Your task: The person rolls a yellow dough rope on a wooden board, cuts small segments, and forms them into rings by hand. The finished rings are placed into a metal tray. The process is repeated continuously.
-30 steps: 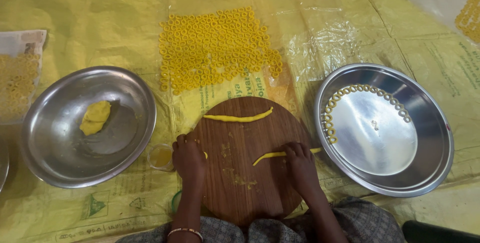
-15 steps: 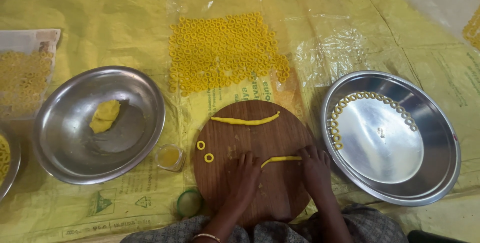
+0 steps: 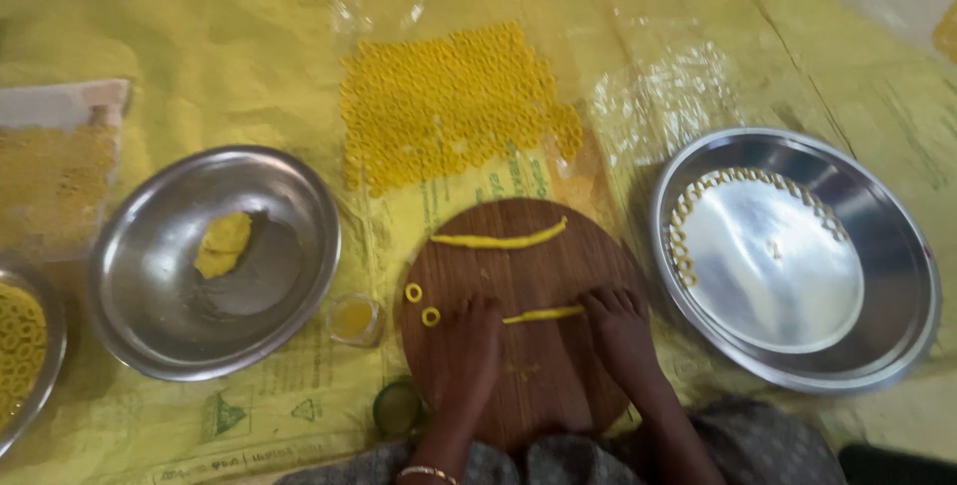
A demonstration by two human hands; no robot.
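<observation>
A round wooden board (image 3: 528,385) lies in front of me. A thin rope of yellow dough (image 3: 543,315) rests across its middle. My left hand (image 3: 471,350) lies flat at the rope's left end and my right hand (image 3: 620,330) flat at its right end, fingers touching it. A second, longer dough rope (image 3: 500,239) lies near the board's far edge. Two small dough rings (image 3: 422,305) sit at the board's left edge, beside my left hand.
A steel bowl (image 3: 289,276) at left holds a dough lump (image 3: 223,244). A steel plate (image 3: 887,276) at right has rings along its inner rim. Several rings (image 3: 449,106) dry on plastic beyond the board. A small cup (image 3: 353,318) and a green lid (image 3: 397,407) sit left of the board.
My left hand has moved right from the board's left edge to the dough rope, leaving two rings on the board. The rope now lies straighter between both hands.
</observation>
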